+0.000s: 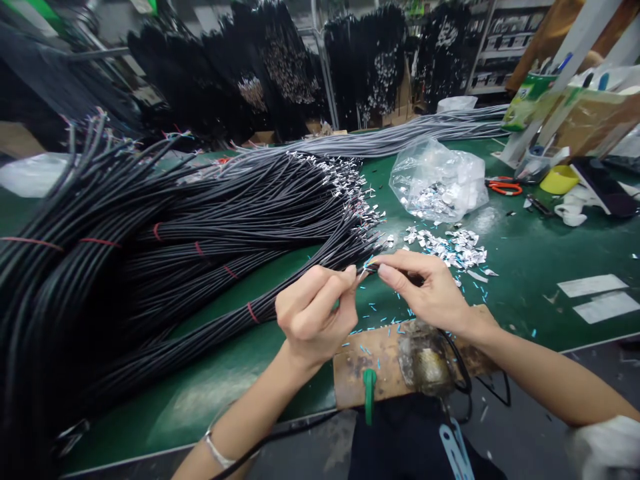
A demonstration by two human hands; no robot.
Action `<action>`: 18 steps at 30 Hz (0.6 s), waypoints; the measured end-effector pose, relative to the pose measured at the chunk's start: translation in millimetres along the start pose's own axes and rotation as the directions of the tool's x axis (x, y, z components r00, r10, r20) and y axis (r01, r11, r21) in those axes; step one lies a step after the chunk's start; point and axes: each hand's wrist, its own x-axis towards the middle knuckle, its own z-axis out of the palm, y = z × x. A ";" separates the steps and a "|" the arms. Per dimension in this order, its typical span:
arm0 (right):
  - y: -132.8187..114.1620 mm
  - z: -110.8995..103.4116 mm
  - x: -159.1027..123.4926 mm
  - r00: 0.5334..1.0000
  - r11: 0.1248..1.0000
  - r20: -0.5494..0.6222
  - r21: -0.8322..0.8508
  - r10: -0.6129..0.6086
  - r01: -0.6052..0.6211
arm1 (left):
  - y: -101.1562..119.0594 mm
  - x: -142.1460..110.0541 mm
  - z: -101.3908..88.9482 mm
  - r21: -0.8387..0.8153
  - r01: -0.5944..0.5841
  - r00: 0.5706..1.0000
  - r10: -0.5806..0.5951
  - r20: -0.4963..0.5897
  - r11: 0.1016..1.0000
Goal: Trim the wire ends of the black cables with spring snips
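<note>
My left hand is closed in a pinch on the thin wires at the end of a cable. Thumb and index finger of my right hand pinch the same end from the right, and a dark stretch of cable shows under its fingers. The pale and blue wires stand out between the two hands, too small to count. Just behind my hands lie the stripped ends of the bundled black cables, held with red ties.
A clear plastic bag and a pile of white scraps lie beyond my right hand. Blue clippings are strewn over the green table. A small machine on a wooden board sits at the front edge. Orange-handled scissors lie farther right.
</note>
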 end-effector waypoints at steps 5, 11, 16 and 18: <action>-0.2 -0.9 -0.9 0.998 0.997 -0.056 -0.077 -0.031 0.027 | 2.8 5.6 -3.5 -0.053 0.178 0.978 -0.170 0.121 0.983; -1.3 -4.5 -0.4 0.999 0.998 -0.039 -0.055 -0.023 0.020 | 5.4 14.9 -6.7 -0.198 0.538 0.813 -0.443 0.377 0.820; 0.0 -4.0 1.7 0.991 0.999 -0.127 0.028 0.041 -0.037 | 6.1 16.5 -6.1 -0.278 0.679 0.713 -0.519 0.472 0.680; 0.6 -3.1 2.1 0.987 0.995 -0.141 0.075 0.073 -0.063 | 5.8 13.8 -4.7 -0.261 0.663 0.723 -0.511 0.465 0.702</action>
